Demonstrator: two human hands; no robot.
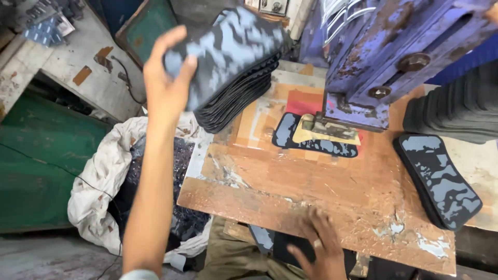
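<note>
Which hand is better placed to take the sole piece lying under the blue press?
Probably the right hand: it rests free at the table's near edge, while the left hand grips the stack of camouflage soles.

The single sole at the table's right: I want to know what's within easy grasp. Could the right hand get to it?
Probably yes. The right hand rests at the table's near edge, and bare tabletop lies between it and the sole.
</note>
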